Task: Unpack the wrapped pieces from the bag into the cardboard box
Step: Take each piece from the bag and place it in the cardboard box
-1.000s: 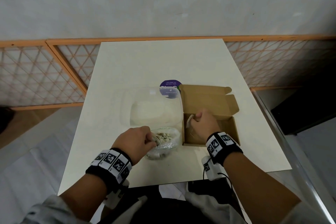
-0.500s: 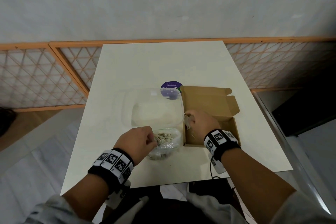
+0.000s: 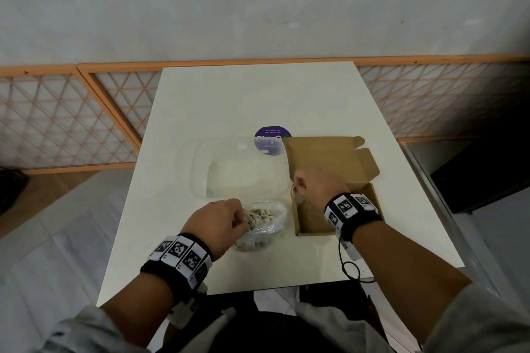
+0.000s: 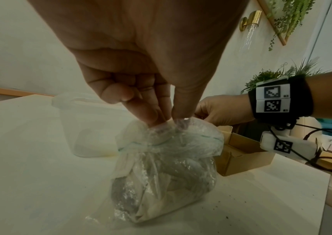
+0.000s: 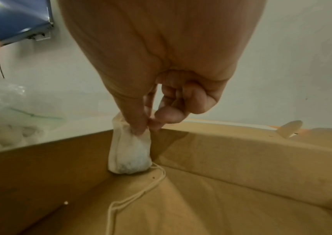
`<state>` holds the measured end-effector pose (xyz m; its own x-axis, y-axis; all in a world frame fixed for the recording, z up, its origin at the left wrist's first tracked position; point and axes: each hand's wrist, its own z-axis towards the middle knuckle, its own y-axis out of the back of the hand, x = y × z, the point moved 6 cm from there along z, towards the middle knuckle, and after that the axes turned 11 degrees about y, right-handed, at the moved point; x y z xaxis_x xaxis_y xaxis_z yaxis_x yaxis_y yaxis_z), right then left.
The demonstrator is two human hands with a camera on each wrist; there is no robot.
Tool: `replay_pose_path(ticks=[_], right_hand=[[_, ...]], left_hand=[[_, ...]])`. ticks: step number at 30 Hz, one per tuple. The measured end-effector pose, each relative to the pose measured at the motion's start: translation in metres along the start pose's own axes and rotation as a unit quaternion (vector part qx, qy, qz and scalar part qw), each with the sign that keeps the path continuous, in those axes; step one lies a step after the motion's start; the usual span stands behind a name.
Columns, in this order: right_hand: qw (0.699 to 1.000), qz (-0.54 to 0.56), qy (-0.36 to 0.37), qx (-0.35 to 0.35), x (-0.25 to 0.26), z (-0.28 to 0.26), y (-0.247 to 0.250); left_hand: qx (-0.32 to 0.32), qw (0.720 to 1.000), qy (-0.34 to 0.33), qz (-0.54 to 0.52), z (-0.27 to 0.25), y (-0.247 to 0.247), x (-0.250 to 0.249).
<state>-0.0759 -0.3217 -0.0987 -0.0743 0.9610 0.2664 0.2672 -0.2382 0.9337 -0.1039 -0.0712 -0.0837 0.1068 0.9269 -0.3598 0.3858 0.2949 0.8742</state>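
A clear plastic bag (image 3: 265, 223) (image 4: 165, 171) of several pale wrapped pieces stands on the table near me. My left hand (image 3: 226, 221) (image 4: 161, 117) pinches its rolled rim. Right of it lies an open cardboard box (image 3: 370, 198) (image 5: 241, 167). My right hand (image 3: 304, 183) (image 5: 146, 125) pinches one white wrapped piece (image 3: 298, 195) (image 5: 128, 152) by its top. The piece hangs in the box's far left corner, its bottom touching the floor, and its string (image 5: 140, 195) trails across the box floor.
A clear plastic tub (image 3: 243, 169) (image 4: 84, 127) stands behind the bag, left of the box. A purple round sticker (image 3: 272, 137) shows behind it. The white table (image 3: 258, 100) ends close to my body; an orange lattice fence (image 3: 57, 120) runs behind.
My right hand carried the wrapped piece from the middle of the box toward its far left corner. The left hand has kept hold of the bag's rim.
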Motion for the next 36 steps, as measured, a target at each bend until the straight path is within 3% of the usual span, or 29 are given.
replay_pose_path(ticks=[4, 10, 12, 21, 26, 31, 36], right_hand=[[0.997, 0.062, -0.049, 0.007, -0.012, -0.003, 0.002], [0.988, 0.045, -0.083, 0.119, -0.016, -0.005, -0.001], [0.985, 0.061, -0.104, 0.126, -0.021, -0.001, -0.005], [0.98, 0.081, -0.175, 0.05, -0.021, -0.004, -0.012], [0.975, 0.104, -0.19, 0.057, -0.023, -0.011, -0.015], [0.984, 0.072, -0.162, 0.012, -0.018, -0.017, 0.007], [0.988, 0.103, -0.104, -0.044, -0.002, -0.022, 0.034]], left_hand=[[0.001, 1.0, -0.003, -0.004, 0.0, 0.001, 0.001], [0.003, 1.0, -0.002, -0.001, 0.001, 0.0, -0.002], [0.003, 1.0, -0.001, 0.001, 0.0, 0.0, -0.001], [0.009, 1.0, 0.0, -0.004, 0.001, 0.001, 0.001], [0.01, 1.0, -0.004, 0.0, 0.0, 0.002, 0.0], [-0.007, 1.0, -0.006, -0.002, -0.002, 0.009, -0.001], [-0.068, 0.997, 0.007, -0.028, -0.004, 0.021, 0.005]])
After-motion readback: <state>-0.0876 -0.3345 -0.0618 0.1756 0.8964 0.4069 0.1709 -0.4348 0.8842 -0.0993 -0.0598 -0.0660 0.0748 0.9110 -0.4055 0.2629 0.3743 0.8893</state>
